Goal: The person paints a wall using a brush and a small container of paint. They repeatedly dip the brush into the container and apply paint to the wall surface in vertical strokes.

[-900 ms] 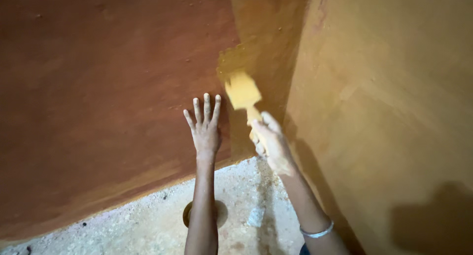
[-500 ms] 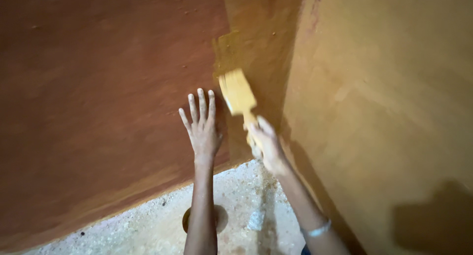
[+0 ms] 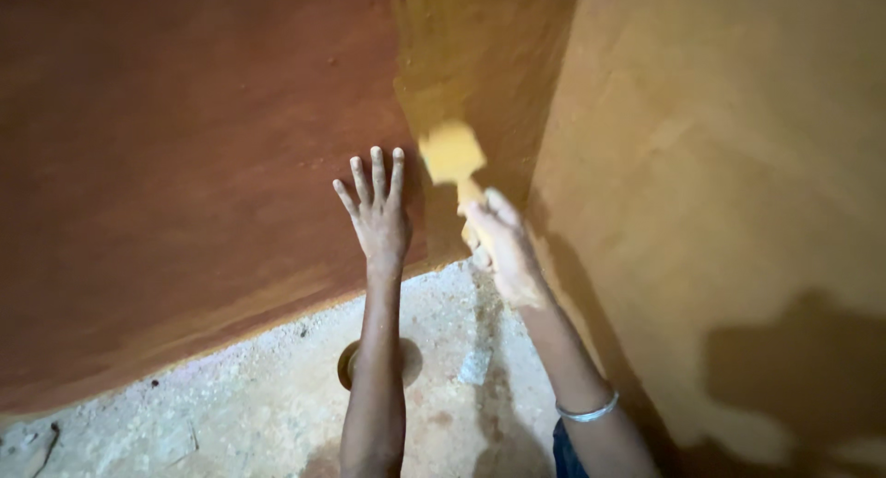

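Left hand: our left hand (image 3: pixel 377 212) lies flat against the reddish-brown wall (image 3: pixel 185 164), palm to the surface, fingers spread and pointing up; it holds nothing; the forearm runs straight down from it to the bottom edge of the view
Right hand: our right hand (image 3: pixel 503 247) is wrapped tight around the handle of the paintbrush (image 3: pixel 452 155), fingers pressed together on it; the hand is smeared with yellow paint; a thin silver bangle (image 3: pixel 587 411) sits on the forearm well below the wrist
Paintbrush: we see its wide head, loaded with yellow paint, just above the right hand and just beside the left fingertips, not touching them; it sits against the wall at the edge of the yellow painted strip (image 3: pixel 480 81); the head is blurred, so we cannot tell the bristles apart
Walls: the reddish-brown wall fills the left of the view; the yellow strip runs up along the corner; the yellow wall (image 3: pixel 720 183) takes the right side, meeting the other at the corner beside the brush; a dark shadow falls low on it at the right
Floor: the pale, rough floor (image 3: pixel 231 413) shows below the walls; a small round brown bowl (image 3: pixel 352 362) stands on it, partly hidden behind the left forearm
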